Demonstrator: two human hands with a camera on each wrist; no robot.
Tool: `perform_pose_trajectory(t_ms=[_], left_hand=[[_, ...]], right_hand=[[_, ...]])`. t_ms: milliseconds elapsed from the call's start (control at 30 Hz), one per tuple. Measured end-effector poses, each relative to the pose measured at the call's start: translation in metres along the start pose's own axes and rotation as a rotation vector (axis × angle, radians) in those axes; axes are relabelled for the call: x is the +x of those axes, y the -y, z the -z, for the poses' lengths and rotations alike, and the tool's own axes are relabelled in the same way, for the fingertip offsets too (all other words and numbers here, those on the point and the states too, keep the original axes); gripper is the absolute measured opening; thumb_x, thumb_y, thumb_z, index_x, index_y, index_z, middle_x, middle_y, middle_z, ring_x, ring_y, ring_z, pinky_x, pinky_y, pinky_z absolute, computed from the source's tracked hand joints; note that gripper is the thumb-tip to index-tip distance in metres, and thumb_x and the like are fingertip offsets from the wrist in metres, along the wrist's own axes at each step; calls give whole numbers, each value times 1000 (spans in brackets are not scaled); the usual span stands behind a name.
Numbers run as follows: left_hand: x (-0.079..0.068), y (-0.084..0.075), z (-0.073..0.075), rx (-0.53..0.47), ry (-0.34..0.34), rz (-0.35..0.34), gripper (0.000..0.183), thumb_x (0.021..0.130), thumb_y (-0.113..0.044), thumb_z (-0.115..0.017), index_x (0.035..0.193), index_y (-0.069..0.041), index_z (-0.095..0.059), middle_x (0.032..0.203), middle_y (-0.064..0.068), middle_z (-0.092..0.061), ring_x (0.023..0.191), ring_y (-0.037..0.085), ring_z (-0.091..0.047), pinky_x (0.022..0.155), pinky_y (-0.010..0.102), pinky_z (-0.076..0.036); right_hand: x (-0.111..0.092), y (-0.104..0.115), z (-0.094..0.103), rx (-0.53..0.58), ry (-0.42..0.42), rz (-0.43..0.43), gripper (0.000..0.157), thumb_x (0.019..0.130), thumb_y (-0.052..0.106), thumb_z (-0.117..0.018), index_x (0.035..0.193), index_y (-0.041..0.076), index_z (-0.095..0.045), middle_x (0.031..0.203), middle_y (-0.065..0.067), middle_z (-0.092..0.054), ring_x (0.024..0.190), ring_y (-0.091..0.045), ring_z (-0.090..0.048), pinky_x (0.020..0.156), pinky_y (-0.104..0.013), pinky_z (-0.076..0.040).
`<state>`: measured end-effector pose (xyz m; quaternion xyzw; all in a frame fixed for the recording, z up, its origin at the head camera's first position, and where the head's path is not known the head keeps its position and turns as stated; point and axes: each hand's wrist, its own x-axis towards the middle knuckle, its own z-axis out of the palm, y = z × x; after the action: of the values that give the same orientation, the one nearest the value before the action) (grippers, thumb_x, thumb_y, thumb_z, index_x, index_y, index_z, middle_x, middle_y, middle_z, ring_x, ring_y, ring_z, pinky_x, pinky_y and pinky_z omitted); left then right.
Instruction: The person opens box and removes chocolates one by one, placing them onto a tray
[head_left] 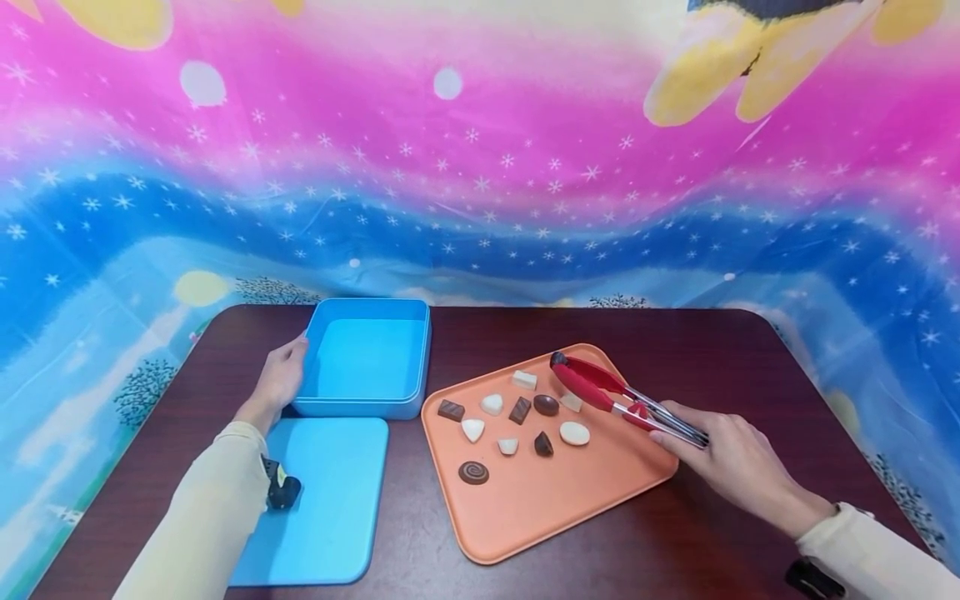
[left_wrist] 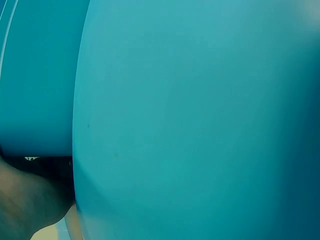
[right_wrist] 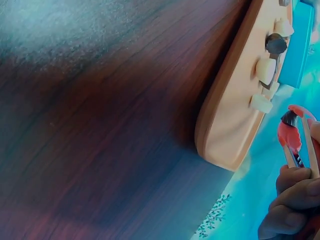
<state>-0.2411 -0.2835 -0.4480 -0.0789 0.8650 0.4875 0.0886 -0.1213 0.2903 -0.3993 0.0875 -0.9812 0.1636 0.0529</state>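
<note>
My right hand (head_left: 738, 458) holds red-and-metal tongs (head_left: 592, 385) over the far right part of an orange tray (head_left: 510, 517). A small dark piece (right_wrist: 289, 118) shows between the red tips in the right wrist view. On the tray lie several chocolate pieces, among them a round swirled one (head_left: 473, 472), a dark oval (head_left: 547, 405), a white oval (head_left: 575, 433) and a ridged brown block (head_left: 451, 410). My left hand (head_left: 281, 375) rests against the left outer wall of a blue square box (head_left: 360, 408), whose inside is bare; its fingers are partly hidden.
A flat blue lid (head_left: 337, 500) lies in front of the box, beneath the left forearm. The dark wooden table (head_left: 712, 358) carries everything, and a patterned cloth (head_left: 480, 167) hangs behind and at both sides.
</note>
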Motion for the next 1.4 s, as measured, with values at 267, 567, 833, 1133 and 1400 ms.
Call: perform_pose_trajectory(t_ms=[267, 567, 833, 1133, 1400], left_hand=[[-1, 0, 0, 2, 2, 3, 63, 110, -45, -10, 162, -11, -3, 171, 17, -3, 157, 45, -2, 126, 65, -9], [-1, -1, 1, 4, 0, 4, 63, 110, -45, -10, 162, -10, -3, 170, 17, -3, 157, 45, -2, 126, 65, -10], [0, 1, 0, 4, 3, 6, 63, 110, -45, -11, 163, -11, -3, 171, 17, -4, 157, 45, -3, 126, 65, -10], [1, 1, 1, 3, -3, 5, 63, 110, -45, -11, 163, -10, -4, 170, 17, -5, 157, 45, -4, 126, 65, -11], [2, 1, 0, 10, -11, 0, 63, 110, -44, -12, 163, -10, -5, 170, 17, -6, 157, 45, -5, 126, 65, -12]], right_hand=[[-1, -6, 0, -9, 9, -6, 56, 89, 47, -75, 132, 12, -69, 109, -18, -76, 78, -21, -65, 57, -34, -44], [-1, -15, -1, -13, 44, -34, 58, 91, 50, -72, 133, 11, -68, 107, -19, -76, 74, -19, -60, 56, -32, -40], [-1, -25, -3, -13, 98, -67, 61, 91, 51, -71, 135, 9, -66, 108, -20, -75, 74, -18, -60, 56, -32, -40], [-3, -32, -5, -29, 127, -71, 62, 92, 52, -69, 135, 8, -66, 112, -23, -74, 73, -18, -61, 54, -33, -40], [-3, -34, -4, -34, 119, -71, 62, 91, 52, -71, 135, 8, -66, 112, -24, -74, 78, -24, -67, 53, -37, -44]])
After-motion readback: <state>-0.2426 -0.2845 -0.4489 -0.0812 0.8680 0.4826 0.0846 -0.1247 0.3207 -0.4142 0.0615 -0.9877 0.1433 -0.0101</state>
